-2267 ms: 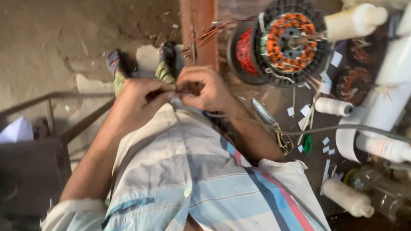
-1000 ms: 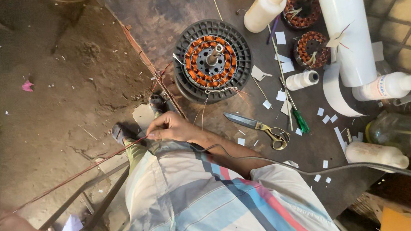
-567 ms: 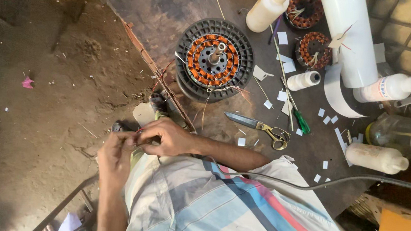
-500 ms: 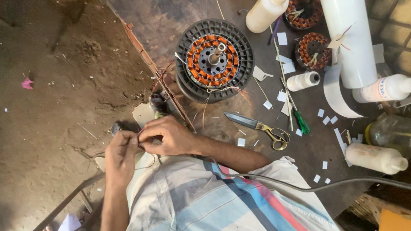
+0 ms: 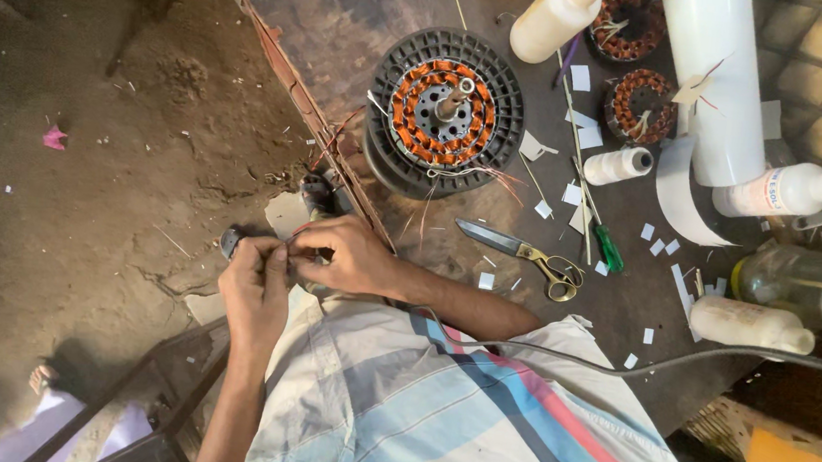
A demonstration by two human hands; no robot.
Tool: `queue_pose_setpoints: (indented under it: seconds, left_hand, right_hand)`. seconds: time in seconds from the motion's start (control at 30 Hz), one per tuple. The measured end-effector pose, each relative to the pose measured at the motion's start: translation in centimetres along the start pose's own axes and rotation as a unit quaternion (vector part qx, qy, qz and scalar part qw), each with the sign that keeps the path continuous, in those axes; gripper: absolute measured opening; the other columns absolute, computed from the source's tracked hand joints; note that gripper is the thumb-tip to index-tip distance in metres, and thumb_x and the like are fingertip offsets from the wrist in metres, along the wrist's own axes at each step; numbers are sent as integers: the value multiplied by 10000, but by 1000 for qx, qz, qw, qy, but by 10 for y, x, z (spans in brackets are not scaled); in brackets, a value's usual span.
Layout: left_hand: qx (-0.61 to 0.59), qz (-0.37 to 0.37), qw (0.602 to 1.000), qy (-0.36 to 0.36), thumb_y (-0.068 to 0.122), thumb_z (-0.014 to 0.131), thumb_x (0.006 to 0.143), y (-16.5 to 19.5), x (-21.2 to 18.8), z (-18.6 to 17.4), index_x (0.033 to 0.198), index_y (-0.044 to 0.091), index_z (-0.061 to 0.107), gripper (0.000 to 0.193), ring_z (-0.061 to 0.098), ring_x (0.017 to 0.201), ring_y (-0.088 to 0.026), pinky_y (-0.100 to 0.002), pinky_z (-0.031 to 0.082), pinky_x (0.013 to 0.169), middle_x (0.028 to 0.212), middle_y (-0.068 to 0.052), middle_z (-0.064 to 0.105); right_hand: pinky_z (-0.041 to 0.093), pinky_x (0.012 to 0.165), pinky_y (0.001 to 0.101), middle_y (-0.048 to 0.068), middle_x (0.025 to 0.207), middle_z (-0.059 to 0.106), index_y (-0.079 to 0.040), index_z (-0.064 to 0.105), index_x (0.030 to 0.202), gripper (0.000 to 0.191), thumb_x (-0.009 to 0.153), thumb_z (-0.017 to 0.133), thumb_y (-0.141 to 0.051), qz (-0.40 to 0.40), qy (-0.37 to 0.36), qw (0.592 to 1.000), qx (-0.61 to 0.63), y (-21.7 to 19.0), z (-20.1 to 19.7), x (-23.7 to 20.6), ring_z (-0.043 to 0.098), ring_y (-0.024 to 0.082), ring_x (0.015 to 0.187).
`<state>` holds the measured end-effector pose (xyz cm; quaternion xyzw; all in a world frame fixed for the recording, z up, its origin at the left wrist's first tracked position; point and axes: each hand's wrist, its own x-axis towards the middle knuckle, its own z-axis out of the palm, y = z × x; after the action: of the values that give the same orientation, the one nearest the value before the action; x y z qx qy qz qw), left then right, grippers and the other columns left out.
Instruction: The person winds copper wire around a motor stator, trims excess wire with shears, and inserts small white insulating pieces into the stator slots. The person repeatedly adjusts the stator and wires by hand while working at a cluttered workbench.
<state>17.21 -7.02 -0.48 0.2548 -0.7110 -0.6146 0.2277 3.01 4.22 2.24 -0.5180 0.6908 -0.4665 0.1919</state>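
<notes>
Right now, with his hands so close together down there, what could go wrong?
The left hand and right hand pinch something thin between them, too small to make out; it might slip or snap. The open scissors lie near the right forearm, so an elbow could brush the blades. Loose copper wires trail from the motor winding and could snag.

The two hands, left hand (image 5: pixel 254 291) and right hand (image 5: pixel 349 253), meet near the middle of the frame, and what they pinch is too small to tell. The shirt (image 5: pixel 473 418) hides the lap and is cut off at the bottom edge. The big white pipe (image 5: pixel 722 80) runs off the top edge. A glass bottle (image 5: pixel 807 289) is cut off at the right edge.
</notes>
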Motion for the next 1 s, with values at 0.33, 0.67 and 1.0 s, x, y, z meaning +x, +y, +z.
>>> queue_pose_setpoints:
  seconds: [0.33,0.67,1.0]
  left_hand:
    - [-84,-42,996,-8,-36,599,1026,-3,7,-2,984,-27,618,47,529,631,-47,-218,409,539,746,-12,601]
    - [-186,-111,975,-54,30,628,1038,-8,9,-10,1013,-20,645,59,533,596,-28,-202,429,494,729,12,604]
    - [-177,-81,978,-68,46,654,1052,-6,10,-13,1025,-25,661,77,553,656,-20,-197,438,555,815,7,652]
  right_hand:
    - [501,627,272,81,801,711,21,747,945,168,794,723,-48,117,-22,988,96,17,4,0,647,94,699]
    - [427,612,199,-70,784,612,19,696,874,20,889,690,7,164,-33,950,264,40,13,-9,527,-3,720]
    - [435,626,208,-49,763,629,0,654,798,97,879,696,33,167,-39,942,287,30,12,-1,545,11,725]
